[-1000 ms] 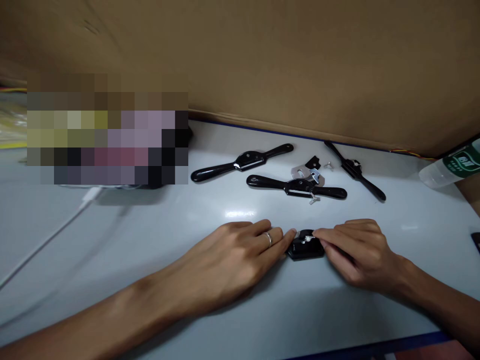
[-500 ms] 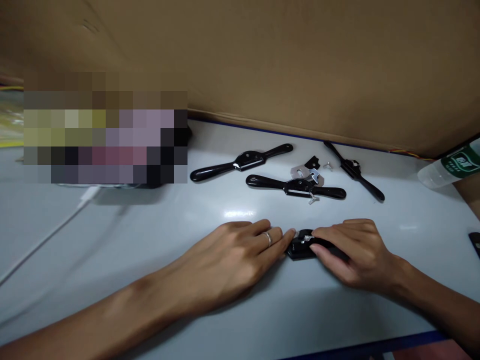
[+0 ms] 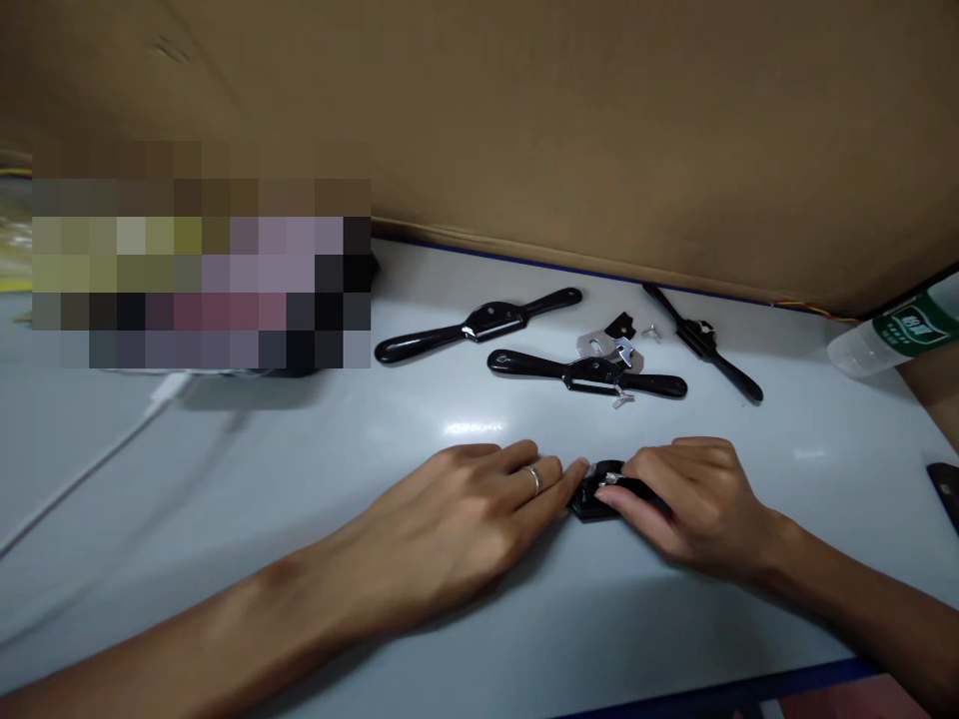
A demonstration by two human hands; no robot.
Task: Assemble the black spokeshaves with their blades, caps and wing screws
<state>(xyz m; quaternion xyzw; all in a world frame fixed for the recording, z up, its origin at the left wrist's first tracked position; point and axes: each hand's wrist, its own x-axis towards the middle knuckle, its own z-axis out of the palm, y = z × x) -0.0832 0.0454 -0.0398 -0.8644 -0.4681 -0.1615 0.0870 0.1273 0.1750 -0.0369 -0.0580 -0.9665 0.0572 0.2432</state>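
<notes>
A black spokeshave (image 3: 591, 501) lies near the table's front, partly hidden by both hands. My left hand (image 3: 479, 509), a ring on one finger, is closed over its left end and presses it down. My right hand (image 3: 696, 504) is wrapped around the right handle, its thumb on the small silver wing screw (image 3: 610, 480) at the middle of the tool. Beyond the hands lie a second spokeshave body (image 3: 591, 373), a third (image 3: 490, 322) behind it to the left, and another (image 3: 700, 340) to the right.
Between the bodies sit silver blades (image 3: 594, 345), a black cap plate (image 3: 620, 326) and loose wing screws (image 3: 651, 333). A green-labelled bottle (image 3: 910, 325) lies at the right. A white cable (image 3: 97, 459) crosses the left side. Cardboard (image 3: 569, 130) rises behind the table.
My right thumb has moved left and up onto the wing screw of the held spokeshave. My left hand stays where it was, and the view has shifted slightly.
</notes>
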